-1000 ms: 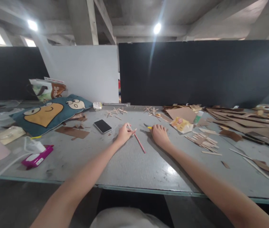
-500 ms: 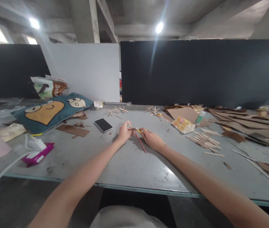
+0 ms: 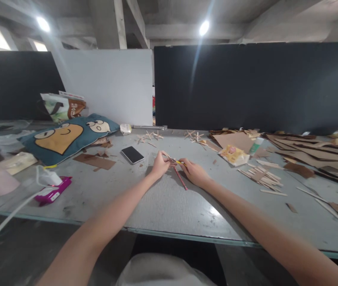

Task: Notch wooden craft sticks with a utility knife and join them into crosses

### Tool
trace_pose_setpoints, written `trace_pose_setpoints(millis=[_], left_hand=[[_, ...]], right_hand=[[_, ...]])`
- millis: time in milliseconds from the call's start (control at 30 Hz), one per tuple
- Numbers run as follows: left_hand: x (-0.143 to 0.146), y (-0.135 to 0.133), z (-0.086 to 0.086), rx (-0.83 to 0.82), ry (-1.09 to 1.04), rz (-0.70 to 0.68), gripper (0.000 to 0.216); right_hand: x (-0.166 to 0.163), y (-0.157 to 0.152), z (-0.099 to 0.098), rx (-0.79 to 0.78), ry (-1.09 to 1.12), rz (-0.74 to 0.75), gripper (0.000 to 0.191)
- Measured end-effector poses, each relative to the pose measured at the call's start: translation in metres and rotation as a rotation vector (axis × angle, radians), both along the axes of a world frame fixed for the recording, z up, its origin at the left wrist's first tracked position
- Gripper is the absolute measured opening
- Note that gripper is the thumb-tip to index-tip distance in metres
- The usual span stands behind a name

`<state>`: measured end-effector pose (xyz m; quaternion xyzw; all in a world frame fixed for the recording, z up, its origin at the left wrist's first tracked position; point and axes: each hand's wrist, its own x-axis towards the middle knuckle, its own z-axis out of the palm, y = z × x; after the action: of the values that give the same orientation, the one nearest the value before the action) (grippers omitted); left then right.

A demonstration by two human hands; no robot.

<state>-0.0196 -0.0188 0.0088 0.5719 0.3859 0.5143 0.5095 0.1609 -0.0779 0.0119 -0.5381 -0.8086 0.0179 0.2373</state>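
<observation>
Pinching red pencil (image 3: 180,177) — both hands.

This is a craft workshop set up in a bare industrial hall. Overhead run raw concrete beams (image 3: 133,24) with plain round lamps (image 3: 204,28), and black and white partition boards (image 3: 246,87) wall off the back of a long grey bench (image 3: 163,202), making one work station among others. The bench top is scuffed and strewn with making material: cut sheets of brown cardboard (image 3: 234,140), a heap of thin wooden sticks (image 3: 260,176), small star shapes built from sticks (image 3: 195,136), and a green glue tube (image 3: 256,146). Personal things lie at the left: a cartoon cushion (image 3: 67,137), a phone (image 3: 132,154) and a snack bag (image 3: 63,106).
</observation>
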Motion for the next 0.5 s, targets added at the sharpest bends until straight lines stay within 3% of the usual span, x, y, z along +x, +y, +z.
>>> trace_pose_setpoints(millis=[300,500], left_hand=[[0.0025,0.0028,-0.0032,-0.016,-0.031,0.003,0.042],[0.0023,-0.0040,0.0034,-0.025,-0.012,-0.021,0.046]], right_hand=[[0.0007,-0.0032,0.0043,-0.008,0.008,0.027,0.032],[0.0007,-0.0043,0.0045,-0.007,0.000,0.032,0.032]])
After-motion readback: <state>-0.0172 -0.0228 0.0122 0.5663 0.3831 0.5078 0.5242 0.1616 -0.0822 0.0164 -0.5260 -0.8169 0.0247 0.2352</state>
